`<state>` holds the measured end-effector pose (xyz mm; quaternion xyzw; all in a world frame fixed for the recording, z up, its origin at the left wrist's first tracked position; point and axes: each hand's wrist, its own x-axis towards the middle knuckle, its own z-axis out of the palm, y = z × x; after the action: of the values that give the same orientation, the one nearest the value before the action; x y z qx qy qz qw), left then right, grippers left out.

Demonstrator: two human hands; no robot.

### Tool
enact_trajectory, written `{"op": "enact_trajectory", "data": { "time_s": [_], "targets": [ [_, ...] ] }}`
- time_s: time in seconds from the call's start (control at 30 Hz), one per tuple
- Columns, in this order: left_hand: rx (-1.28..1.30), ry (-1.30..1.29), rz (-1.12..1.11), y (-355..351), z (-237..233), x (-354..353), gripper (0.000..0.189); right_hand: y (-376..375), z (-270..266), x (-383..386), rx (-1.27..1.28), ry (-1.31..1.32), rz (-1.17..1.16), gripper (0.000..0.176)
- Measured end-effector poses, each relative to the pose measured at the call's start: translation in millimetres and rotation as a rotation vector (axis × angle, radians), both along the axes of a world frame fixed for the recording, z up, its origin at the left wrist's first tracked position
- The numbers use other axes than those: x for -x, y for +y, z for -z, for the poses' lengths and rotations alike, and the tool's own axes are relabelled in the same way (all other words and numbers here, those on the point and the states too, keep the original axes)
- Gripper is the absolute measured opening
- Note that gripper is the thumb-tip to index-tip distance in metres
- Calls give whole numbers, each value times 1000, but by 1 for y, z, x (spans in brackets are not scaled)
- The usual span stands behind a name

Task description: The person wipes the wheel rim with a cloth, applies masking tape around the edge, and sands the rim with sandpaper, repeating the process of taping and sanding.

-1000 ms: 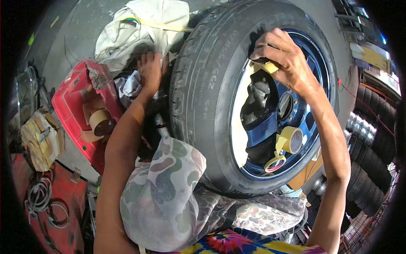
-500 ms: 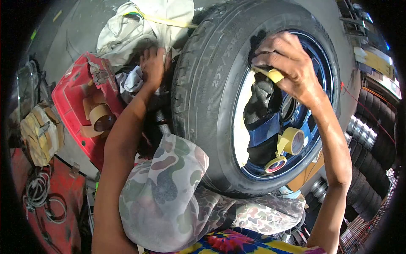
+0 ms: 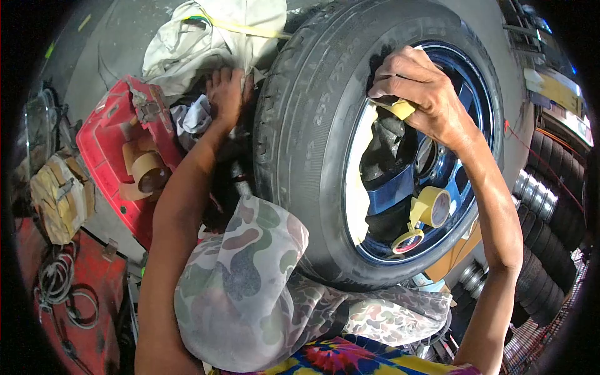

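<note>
A large black tire [image 3: 319, 144] stands before me, mounted on a blue wheel rim [image 3: 390, 190]. Pale yellow masking tape [image 3: 357, 187] lines the rim's left edge. My right hand [image 3: 422, 94] is closed at the upper rim, its fingers pinching a yellow tape strip [image 3: 402, 109]. Two tape rolls, a wide one [image 3: 435, 207] and a thin one [image 3: 407, 242], rest among the spokes. My left hand [image 3: 226, 97] has its fingers spread on the off-white cloth [image 3: 187, 53], left of the tire; whether anything lies under its palm is hidden.
A red plastic container [image 3: 106, 150] holding a brown tape roll [image 3: 149, 172] sits at the left. Below it are a taped yellow block [image 3: 59, 200] and a cable coil [image 3: 56, 278] on a red surface. Stacked tires [image 3: 540, 269] stand at the right.
My right hand has shifted very slightly left along the rim, still pinching the strip. My left hand, the tire and the tape rolls look the same.
</note>
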<state>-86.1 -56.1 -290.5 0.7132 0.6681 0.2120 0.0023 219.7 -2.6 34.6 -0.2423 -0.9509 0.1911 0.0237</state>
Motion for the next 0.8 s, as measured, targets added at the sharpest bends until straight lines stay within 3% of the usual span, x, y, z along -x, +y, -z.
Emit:
{"op": "enact_trajectory", "data": {
  "time_s": [0.17, 0.3, 0.5, 0.67, 0.8],
  "targets": [
    [-15, 3, 24, 2, -1, 2, 27, -25, 6, 10, 131, 45, 12, 38],
    [43, 2, 18, -1, -5, 0, 27, 0, 5, 1, 42, 50, 8, 38],
    [22, -8, 22, 2, -3, 3, 28, -38, 1, 19, 205, 18, -69, 36],
    [4, 40, 13, 1, 1, 1, 28, -13, 3, 8, 125, 57, 36, 36],
    [52, 38, 5, 3, -5, 1, 27, -42, 6, 15, 219, 81, -36, 32]
  ]
}}
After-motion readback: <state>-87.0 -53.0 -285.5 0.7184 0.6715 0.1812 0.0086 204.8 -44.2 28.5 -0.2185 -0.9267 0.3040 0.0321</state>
